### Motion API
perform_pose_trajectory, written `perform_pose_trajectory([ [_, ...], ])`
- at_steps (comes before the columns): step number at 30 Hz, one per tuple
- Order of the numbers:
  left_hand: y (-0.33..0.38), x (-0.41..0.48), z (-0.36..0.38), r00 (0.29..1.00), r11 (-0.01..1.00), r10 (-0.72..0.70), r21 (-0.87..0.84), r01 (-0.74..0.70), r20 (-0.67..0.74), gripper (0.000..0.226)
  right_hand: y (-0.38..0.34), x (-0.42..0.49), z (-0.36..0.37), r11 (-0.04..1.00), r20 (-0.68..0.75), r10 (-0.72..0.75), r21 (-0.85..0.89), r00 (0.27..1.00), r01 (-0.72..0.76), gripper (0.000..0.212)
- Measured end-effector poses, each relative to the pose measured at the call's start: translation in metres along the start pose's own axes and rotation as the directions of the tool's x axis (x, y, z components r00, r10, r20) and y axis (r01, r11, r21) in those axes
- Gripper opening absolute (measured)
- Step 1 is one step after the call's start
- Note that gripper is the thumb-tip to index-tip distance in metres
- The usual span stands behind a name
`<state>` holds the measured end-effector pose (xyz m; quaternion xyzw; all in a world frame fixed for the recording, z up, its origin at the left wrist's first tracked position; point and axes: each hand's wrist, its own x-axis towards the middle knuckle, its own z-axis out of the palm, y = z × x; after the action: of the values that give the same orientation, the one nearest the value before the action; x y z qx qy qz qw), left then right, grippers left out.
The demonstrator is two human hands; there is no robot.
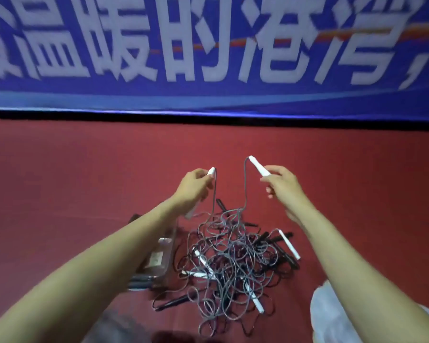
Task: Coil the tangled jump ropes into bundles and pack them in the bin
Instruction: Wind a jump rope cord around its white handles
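A tangled heap of grey and black jump ropes lies on the red floor, with several white and black handles sticking out. My left hand grips one white handle above the heap. My right hand grips the other white handle of the same grey rope. Its two strands hang down from the handles into the tangle. A clear plastic bin sits left of the heap, partly hidden behind my left forearm.
A blue banner with large white characters hangs along the back above the red floor. A white plastic bag lies at the lower right by my right arm.
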<state>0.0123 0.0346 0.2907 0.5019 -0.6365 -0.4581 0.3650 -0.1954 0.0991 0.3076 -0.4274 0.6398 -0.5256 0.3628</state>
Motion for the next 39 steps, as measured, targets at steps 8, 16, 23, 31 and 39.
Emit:
perform_pose_trajectory([
  [8,0.184,-0.012,-0.05,0.983,0.935,0.177,-0.302,-0.186,-0.058,0.018,-0.163,-0.015,-0.019,0.97,0.071,-0.206,0.146,0.976,0.195,0.036],
  [16,0.277,-0.022,-0.085,0.887,0.799,0.42,-0.385,-0.462,-0.194,0.014,-0.263,-0.022,-0.023,0.857,0.025,-0.486,0.206,0.873,0.471,0.023],
  [23,0.177,-0.005,-0.049,0.994,0.846,0.08,-0.523,-0.104,-0.068,0.033,-0.177,-0.011,0.011,0.968,0.151,-0.206,-0.11,0.967,0.224,0.007],
  [31,0.033,-0.031,0.006,0.973,0.777,-0.16,-0.587,0.228,0.166,0.021,-0.023,-0.011,0.033,0.993,0.422,0.022,0.099,0.906,-0.07,0.012],
  [39,-0.012,-0.023,0.02,0.986,0.897,-0.156,-0.411,0.164,0.055,0.018,0.041,-0.02,0.048,0.967,0.414,0.047,0.208,0.909,-0.145,0.033],
])
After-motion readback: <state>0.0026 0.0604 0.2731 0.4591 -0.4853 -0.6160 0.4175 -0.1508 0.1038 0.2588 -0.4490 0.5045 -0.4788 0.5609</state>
